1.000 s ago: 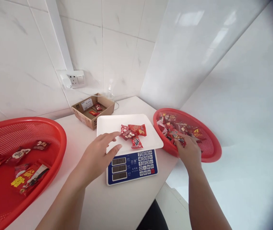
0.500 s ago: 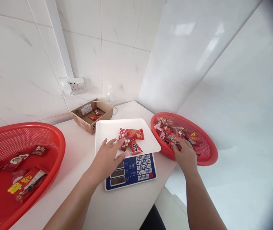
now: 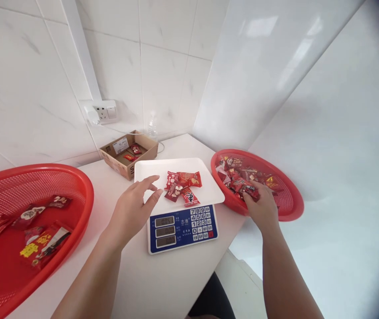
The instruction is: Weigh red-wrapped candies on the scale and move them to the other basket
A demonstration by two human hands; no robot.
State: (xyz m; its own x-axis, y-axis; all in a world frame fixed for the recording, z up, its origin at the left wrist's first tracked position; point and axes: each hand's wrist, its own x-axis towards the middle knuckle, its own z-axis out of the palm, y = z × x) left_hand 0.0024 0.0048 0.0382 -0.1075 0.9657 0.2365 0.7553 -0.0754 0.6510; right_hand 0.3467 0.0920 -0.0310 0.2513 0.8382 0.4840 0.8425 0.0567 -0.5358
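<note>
My left hand (image 3: 132, 212) hovers over the near left edge of the white scale pan (image 3: 149, 177), thumb and fingers apart, holding nothing. Several small red snack packets (image 3: 184, 185) lie in a cluster on the pan. Below it, the blue panel of the digital scale (image 3: 183, 232) shows its number keys and three small displays. On the right, my right hand (image 3: 264, 206) reaches over the near rim of a red plastic basket (image 3: 291, 206). Its fingers and thumb close around a small red snack packet (image 3: 249, 189) among many others; the fingertips are partly hidden.
A larger red basket (image 3: 87, 199) with several red packets stands at the left. Behind the scale sit an open cardboard box (image 3: 118, 166) with a few packets and a clear plastic bottle (image 3: 152, 126). A cable runs from the wall socket (image 3: 104, 111).
My left hand has drawn back from the packets on the pan toward the left. My right hand has shifted slightly within the right basket, its fingers closing on a packet. The view has tilted slightly.
</note>
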